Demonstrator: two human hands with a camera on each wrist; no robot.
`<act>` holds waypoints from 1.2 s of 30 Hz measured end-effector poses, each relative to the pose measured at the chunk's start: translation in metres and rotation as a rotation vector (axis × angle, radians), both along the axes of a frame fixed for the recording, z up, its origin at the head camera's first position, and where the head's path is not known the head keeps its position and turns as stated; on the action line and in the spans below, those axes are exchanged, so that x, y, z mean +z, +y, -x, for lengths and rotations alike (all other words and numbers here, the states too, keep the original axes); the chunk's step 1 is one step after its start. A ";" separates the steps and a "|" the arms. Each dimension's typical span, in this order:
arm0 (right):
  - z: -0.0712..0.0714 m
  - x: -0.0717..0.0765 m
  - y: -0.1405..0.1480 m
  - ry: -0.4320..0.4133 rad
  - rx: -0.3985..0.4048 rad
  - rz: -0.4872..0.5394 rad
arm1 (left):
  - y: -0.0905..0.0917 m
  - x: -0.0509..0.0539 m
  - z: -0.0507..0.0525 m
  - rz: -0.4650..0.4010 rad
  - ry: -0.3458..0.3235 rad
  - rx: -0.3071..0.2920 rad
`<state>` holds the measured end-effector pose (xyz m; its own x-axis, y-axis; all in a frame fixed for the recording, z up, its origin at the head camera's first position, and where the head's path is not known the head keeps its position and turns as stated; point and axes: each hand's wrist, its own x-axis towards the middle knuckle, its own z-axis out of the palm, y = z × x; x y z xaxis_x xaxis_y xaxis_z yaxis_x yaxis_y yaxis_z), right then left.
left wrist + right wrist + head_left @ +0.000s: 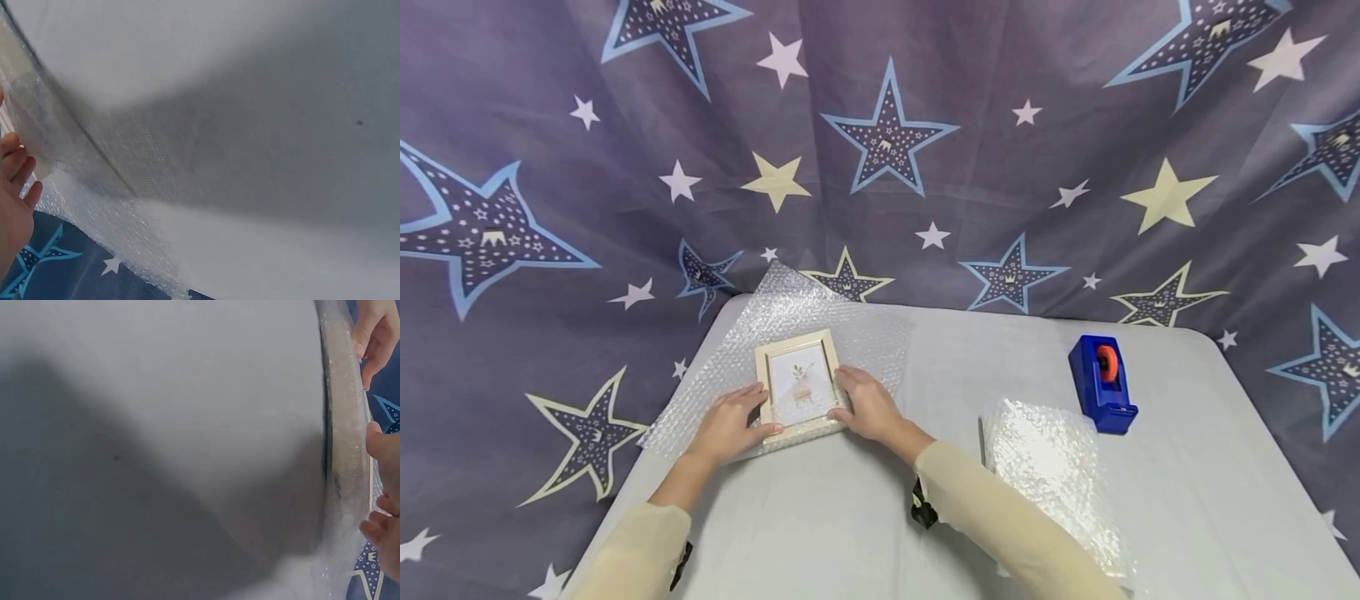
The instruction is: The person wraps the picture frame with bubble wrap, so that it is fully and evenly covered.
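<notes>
A cream picture frame (799,340) with a small plant print lies face up on a sheet of bubble wrap (868,329). The wrap is folded over the lower part of the frame, and in the right wrist view this bubble wrap (342,487) covers its near edge. My left hand (726,423) holds the frame's left side, thumb at the lower left corner. On the opposite side, my right hand (870,406) grips the right edge, its thumb on the front near the lower right. Some fingertips are hidden at the frame's sides.
A blue tape dispenser (1103,385) with an orange core stands at the right on the white table (820,533). A stack of bubble wrap pieces (1048,475) lies nearer, partly under my right sleeve. Behind the table hangs a dark star-patterned curtain (985,67).
</notes>
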<state>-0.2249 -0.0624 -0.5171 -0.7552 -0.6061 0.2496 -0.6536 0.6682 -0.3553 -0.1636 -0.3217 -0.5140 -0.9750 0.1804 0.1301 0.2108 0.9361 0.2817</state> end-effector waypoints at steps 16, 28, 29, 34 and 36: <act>-0.011 -0.004 -0.010 0.074 0.113 -0.180 | 0.006 0.006 0.004 -0.007 -0.046 0.053; -0.009 0.000 -0.012 0.033 0.099 -0.245 | -0.005 0.046 0.058 0.020 -0.131 0.090; -0.010 -0.001 -0.012 0.025 0.100 -0.249 | -0.009 0.049 0.065 0.018 -0.149 0.115; -0.013 -0.005 -0.011 0.006 0.097 -0.245 | -0.035 0.058 0.102 -0.052 -0.280 0.219; -0.014 -0.005 -0.011 0.014 0.096 -0.238 | -0.047 0.059 0.113 -0.092 -0.336 0.260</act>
<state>-0.2112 -0.0731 -0.5221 -0.6891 -0.7175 0.1015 -0.7216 0.6668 -0.1861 -0.2767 -0.3686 -0.4548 -0.9773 -0.0746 -0.1981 -0.1466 0.9137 0.3789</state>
